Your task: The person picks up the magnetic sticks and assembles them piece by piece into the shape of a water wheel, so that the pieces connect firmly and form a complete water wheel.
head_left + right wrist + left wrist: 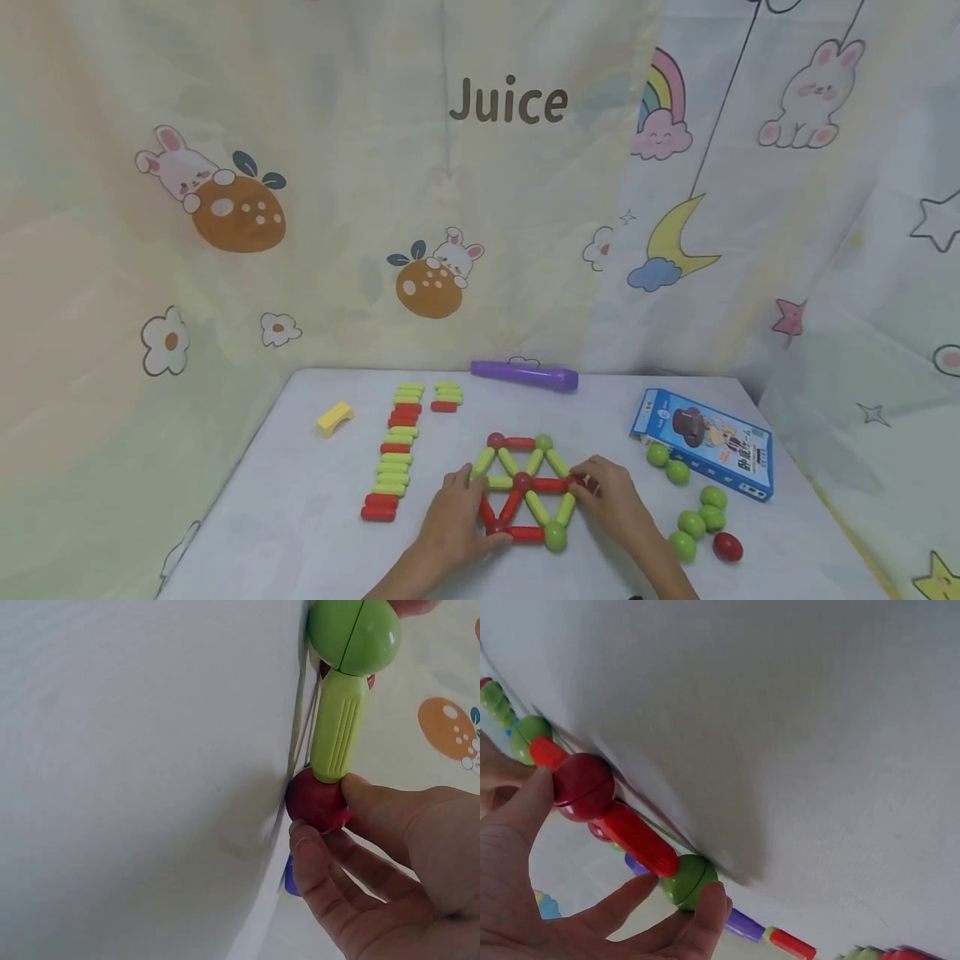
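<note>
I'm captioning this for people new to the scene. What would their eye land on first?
Probably the red-and-green hexagon of rods and balls on the white table, with the left hand and right hand gripping opposite sides. Next might come the purple stick at the table's back edge and the blue box at the right.

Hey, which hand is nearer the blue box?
Right. The right hand grips the right corner of the stick frame, left of the blue box; the left hand is farther off, at the frame's left side.
</note>
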`<state>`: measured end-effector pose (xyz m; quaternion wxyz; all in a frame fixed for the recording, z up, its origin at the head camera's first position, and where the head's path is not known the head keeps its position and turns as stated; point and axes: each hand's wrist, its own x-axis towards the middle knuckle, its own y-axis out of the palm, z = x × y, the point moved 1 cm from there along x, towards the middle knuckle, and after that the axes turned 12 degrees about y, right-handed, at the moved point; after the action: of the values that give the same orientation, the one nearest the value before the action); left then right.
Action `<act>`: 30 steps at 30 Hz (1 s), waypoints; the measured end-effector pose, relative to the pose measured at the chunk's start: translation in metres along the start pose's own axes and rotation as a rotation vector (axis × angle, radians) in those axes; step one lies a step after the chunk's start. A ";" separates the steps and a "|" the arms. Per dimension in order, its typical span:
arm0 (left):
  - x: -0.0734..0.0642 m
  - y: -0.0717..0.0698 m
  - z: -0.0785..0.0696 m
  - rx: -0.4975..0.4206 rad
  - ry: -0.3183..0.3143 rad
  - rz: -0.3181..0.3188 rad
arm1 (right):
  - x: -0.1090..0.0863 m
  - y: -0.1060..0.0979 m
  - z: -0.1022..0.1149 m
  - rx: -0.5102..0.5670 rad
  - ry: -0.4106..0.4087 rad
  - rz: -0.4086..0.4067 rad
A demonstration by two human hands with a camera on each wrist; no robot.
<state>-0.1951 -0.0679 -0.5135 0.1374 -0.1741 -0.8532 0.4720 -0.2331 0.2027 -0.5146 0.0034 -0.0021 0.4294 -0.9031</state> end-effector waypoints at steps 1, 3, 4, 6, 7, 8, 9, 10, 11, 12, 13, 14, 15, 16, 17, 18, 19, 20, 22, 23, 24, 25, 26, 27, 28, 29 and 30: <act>0.000 -0.002 0.000 0.000 0.002 0.000 | 0.000 -0.003 0.000 -0.003 -0.003 0.005; 0.001 -0.011 0.000 -0.031 0.002 -0.005 | -0.002 -0.010 0.000 -0.027 0.009 0.010; 0.004 -0.017 0.002 -0.054 0.004 -0.019 | -0.003 -0.015 -0.001 -0.041 0.014 0.007; 0.014 -0.033 0.008 -0.095 0.012 -0.072 | -0.006 -0.025 -0.005 -0.073 0.033 -0.010; 0.022 -0.040 0.013 -0.108 0.015 -0.103 | -0.008 -0.031 -0.008 -0.085 0.041 -0.024; 0.031 -0.047 0.020 -0.108 0.017 -0.130 | -0.010 -0.035 -0.011 -0.096 0.051 -0.036; 0.041 -0.053 0.028 -0.089 0.019 -0.156 | -0.012 -0.040 -0.014 -0.106 0.059 -0.045; 0.052 -0.058 0.036 -0.048 0.028 -0.177 | -0.014 -0.043 -0.017 -0.116 0.067 -0.050; 0.062 -0.062 0.045 -0.001 0.032 -0.188 | -0.017 -0.046 -0.021 -0.123 0.081 -0.046; 0.070 -0.065 0.054 0.057 0.037 -0.191 | -0.019 -0.048 -0.023 -0.127 0.092 -0.042; 0.077 -0.067 0.064 0.120 0.032 -0.181 | -0.022 -0.050 -0.026 -0.130 0.102 -0.034; 0.083 -0.069 0.073 0.186 0.031 -0.167 | -0.024 -0.051 -0.029 -0.138 0.113 -0.027; 0.086 -0.071 0.081 0.248 0.033 -0.153 | -0.027 -0.052 -0.031 -0.144 0.122 -0.019; 0.089 -0.071 0.087 0.305 0.040 -0.138 | -0.030 -0.053 -0.034 -0.147 0.130 -0.015; 0.090 -0.071 0.092 0.355 0.041 -0.123 | -0.034 -0.055 -0.037 -0.152 0.139 -0.015; 0.092 -0.071 0.095 0.401 0.047 -0.111 | -0.038 -0.057 -0.040 -0.158 0.146 -0.021; 0.093 -0.070 0.098 0.439 0.053 -0.103 | -0.041 -0.059 -0.043 -0.163 0.151 -0.030; 0.093 -0.070 0.099 0.475 0.063 -0.098 | -0.045 -0.061 -0.046 -0.172 0.155 -0.039; 0.096 -0.069 0.099 0.535 0.083 -0.096 | -0.052 -0.066 -0.052 -0.191 0.159 -0.057; 0.097 -0.069 0.098 0.555 0.095 -0.094 | -0.056 -0.068 -0.055 -0.202 0.162 -0.064; 0.098 -0.068 0.096 0.566 0.103 -0.086 | -0.058 -0.070 -0.057 -0.210 0.165 -0.067; 0.099 -0.067 0.094 0.571 0.111 -0.075 | -0.061 -0.071 -0.060 -0.219 0.172 -0.064; 0.100 -0.066 0.091 0.575 0.119 -0.063 | -0.063 -0.073 -0.062 -0.231 0.174 -0.058; 0.101 -0.064 0.088 0.573 0.124 -0.051 | -0.064 -0.073 -0.065 -0.241 0.178 -0.050; 0.101 -0.062 0.086 0.567 0.129 -0.046 | -0.065 -0.074 -0.067 -0.251 0.187 -0.045; 0.101 -0.060 0.083 0.558 0.131 -0.040 | -0.066 -0.074 -0.069 -0.259 0.199 -0.038; 0.101 -0.058 0.080 0.537 0.130 -0.036 | -0.068 -0.075 -0.071 -0.266 0.211 -0.032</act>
<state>-0.3280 -0.1140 -0.4978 0.2415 -0.1462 -0.6898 0.6667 -0.1662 0.3058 -0.5018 -0.0566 0.0854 0.5429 -0.8336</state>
